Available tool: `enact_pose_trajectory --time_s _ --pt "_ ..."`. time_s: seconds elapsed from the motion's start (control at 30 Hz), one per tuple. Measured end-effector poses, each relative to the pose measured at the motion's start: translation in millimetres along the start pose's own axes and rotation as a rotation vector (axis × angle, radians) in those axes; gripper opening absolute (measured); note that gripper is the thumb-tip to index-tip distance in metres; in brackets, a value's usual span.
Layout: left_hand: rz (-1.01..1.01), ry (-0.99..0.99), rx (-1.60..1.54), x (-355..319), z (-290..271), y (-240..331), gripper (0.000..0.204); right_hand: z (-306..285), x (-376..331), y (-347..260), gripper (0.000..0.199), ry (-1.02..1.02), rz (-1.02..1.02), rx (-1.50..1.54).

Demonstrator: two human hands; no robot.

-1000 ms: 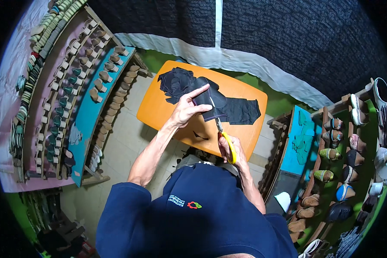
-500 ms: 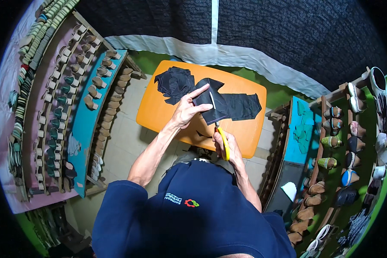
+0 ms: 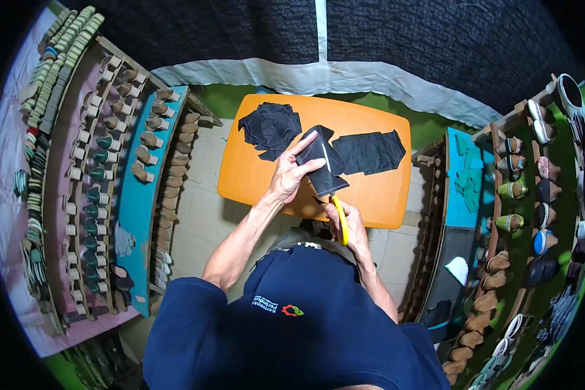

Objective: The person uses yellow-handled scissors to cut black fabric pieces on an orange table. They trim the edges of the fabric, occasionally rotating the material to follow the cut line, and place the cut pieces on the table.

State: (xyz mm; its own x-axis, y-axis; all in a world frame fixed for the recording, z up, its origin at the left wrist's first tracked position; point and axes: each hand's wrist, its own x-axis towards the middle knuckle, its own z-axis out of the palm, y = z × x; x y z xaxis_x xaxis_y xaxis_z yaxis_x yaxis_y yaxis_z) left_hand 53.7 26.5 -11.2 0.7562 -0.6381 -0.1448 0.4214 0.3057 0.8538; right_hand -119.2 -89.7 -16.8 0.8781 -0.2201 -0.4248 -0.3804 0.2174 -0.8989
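Note:
My left hand (image 3: 293,170) grips a piece of black cloth (image 3: 318,182) over the orange table, index finger stretched along it and thumb pressing on its face. A thin bright streak shows on the cloth beside the thumb; whether it is a chalk mark, an edge or a blade I cannot tell. At the cloth's lower edge, my right hand (image 3: 349,224) is closed around the yellow handles of a pair of scissors (image 3: 342,220), whose blades are mostly hidden by the cloth. A heap of black cloth pieces (image 3: 269,127) lies left, and stacked black pieces (image 3: 373,153) lie right.
The orange table (image 3: 240,175) stands before me. Racks of shoe lasts (image 3: 97,211) line the left, beside a blue board (image 3: 130,221). More lasts and shoes (image 3: 494,279) stand right, near a blue surface with green scraps (image 3: 466,179). A dark curtain (image 3: 422,52) hangs behind.
The held cloth has tilted and looks narrower, and its lower edge sits a little lower. The scissors have shifted slightly with it. The whole view has also moved a little.

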Motion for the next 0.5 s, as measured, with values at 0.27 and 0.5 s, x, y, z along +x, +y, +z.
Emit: enact_pose_trajectory --time_s 0.27,0.5 --pt "-0.120 -0.063 -0.016 -5.8 -7.2 -17.8 0.083 9.5 2.2 22.1 0.051 0.084 0.055 0.026" --pt "-0.185 -0.073 -0.010 -6.4 -13.9 -39.5 0.082 16.3 -1.3 32.6 0.050 0.154 0.122 0.104"
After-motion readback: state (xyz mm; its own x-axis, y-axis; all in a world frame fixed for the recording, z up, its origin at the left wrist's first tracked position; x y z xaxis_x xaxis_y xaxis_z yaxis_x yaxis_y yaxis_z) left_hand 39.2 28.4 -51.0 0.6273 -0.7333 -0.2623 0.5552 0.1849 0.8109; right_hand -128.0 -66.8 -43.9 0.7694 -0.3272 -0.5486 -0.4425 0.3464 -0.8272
